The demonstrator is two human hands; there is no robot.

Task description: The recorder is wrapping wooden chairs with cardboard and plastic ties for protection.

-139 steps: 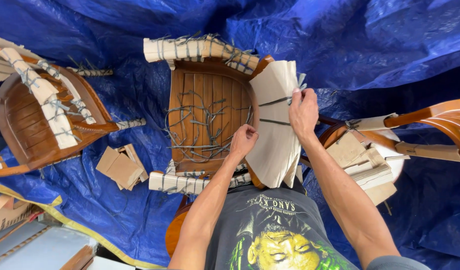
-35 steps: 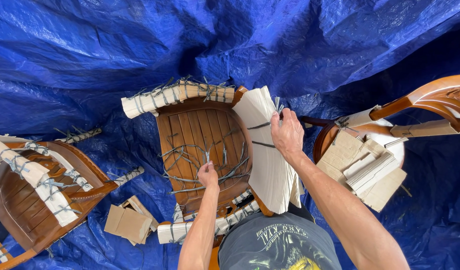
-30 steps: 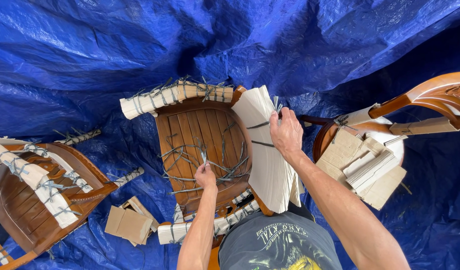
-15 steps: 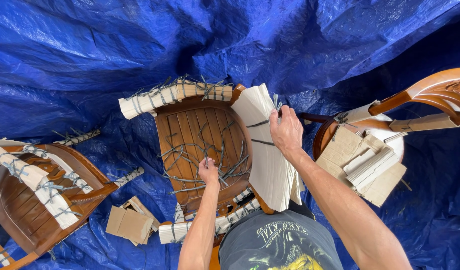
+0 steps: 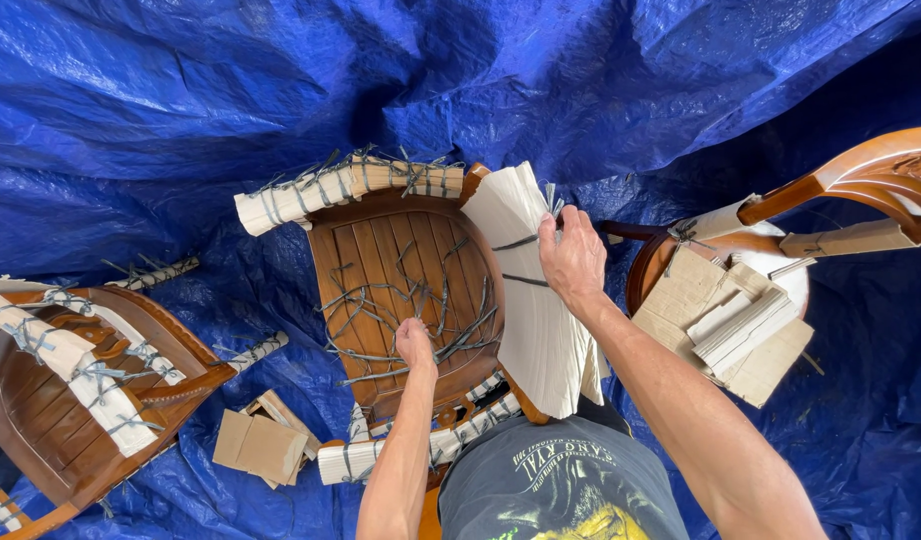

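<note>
Grey plastic ties (image 5: 401,305) are lying tangled on the slatted seat of the wooden chair (image 5: 381,250) I'm looking down on. My left hand (image 5: 415,343) is resting among them, fingers curled together, pinching one strand, with the rest fanning out beyond the fingertips. My right hand (image 5: 573,257) is gripping the pale cardboard padding (image 5: 536,310) wrapped over the chair's arm, fingers pressed over its top edge, two dark ties crossing it just beside them. Farther off, blue tarp (image 5: 281,90) is lying crumpled everywhere.
</note>
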